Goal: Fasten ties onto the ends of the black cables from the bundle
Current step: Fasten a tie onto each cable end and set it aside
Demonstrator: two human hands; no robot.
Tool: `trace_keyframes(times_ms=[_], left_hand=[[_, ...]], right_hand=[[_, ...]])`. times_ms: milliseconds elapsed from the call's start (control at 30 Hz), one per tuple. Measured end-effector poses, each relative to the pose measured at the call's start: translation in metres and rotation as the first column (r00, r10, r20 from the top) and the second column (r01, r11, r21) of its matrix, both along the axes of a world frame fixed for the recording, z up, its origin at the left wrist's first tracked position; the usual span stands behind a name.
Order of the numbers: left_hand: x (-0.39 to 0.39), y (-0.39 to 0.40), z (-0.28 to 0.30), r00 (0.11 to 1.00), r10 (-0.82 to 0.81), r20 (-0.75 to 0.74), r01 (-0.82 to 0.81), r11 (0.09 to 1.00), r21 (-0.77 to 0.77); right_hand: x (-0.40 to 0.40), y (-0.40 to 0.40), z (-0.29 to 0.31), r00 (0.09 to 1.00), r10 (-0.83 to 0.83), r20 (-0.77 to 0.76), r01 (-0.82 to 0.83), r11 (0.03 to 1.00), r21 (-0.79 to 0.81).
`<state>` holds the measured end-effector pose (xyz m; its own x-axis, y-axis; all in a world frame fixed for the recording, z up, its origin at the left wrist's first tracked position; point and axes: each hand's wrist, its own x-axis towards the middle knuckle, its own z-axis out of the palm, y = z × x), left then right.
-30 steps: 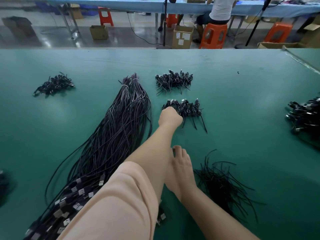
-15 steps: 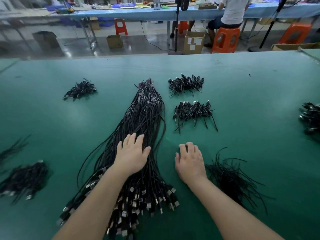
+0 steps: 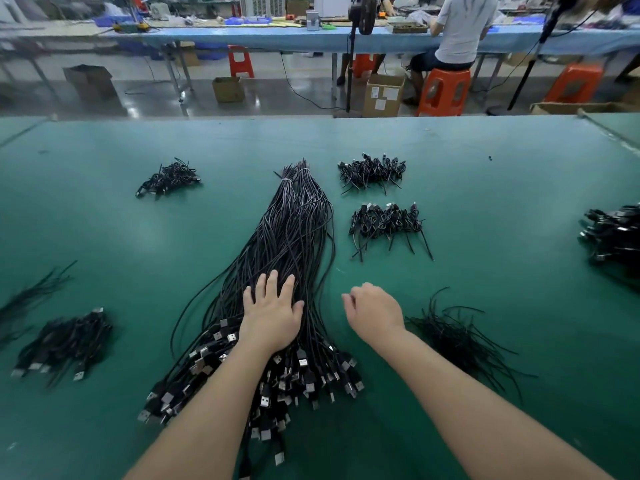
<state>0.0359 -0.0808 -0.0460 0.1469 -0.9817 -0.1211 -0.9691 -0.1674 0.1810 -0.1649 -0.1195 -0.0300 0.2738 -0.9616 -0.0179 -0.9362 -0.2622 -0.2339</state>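
A long bundle of black cables (image 3: 294, 233) lies down the middle of the green table, its USB plugs (image 3: 277, 379) fanned out toward me. My left hand (image 3: 272, 311) rests flat on the bundle with fingers spread. Just right of the bundle, my right hand (image 3: 374, 313) hovers over the table with fingers curled under; nothing shows in it. A loose pile of black ties (image 3: 460, 337) lies to the right of that hand.
Two heaps of coiled, tied cables (image 3: 372, 171) (image 3: 386, 223) sit beyond my right hand, and another heap (image 3: 169, 178) at far left. More cable piles lie at the left edge (image 3: 64, 339) and right edge (image 3: 613, 233). A seated person (image 3: 460, 32) works at the far bench.
My left arm drew back from the far tied heap and settled flat on the bundle. My right hand lifted off the table and curled its fingers.
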Motion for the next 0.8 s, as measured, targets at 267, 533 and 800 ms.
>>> trace_keyframes(times_ms=[267, 533, 800], left_hand=[[0.000, 0.001, 0.003, 1.000, 0.010, -0.028, -0.010, 1.000, -0.026], [0.005, -0.005, 0.008, 0.975, 0.079, -0.210, -0.081, 0.997, -0.005], [-0.013, -0.032, 0.051, 0.973, 0.140, -0.182, -0.164, 0.979, -0.122]], right_hand=[[0.029, 0.017, 0.011, 0.944, -0.159, 0.288, 0.008, 0.886, 0.464], [0.011, 0.027, 0.054, 0.756, -0.256, 0.603, -0.070, 0.883, 0.464], [-0.004, 0.038, 0.090, 0.673, -0.179, 0.718, -0.121, 0.930, 0.346]])
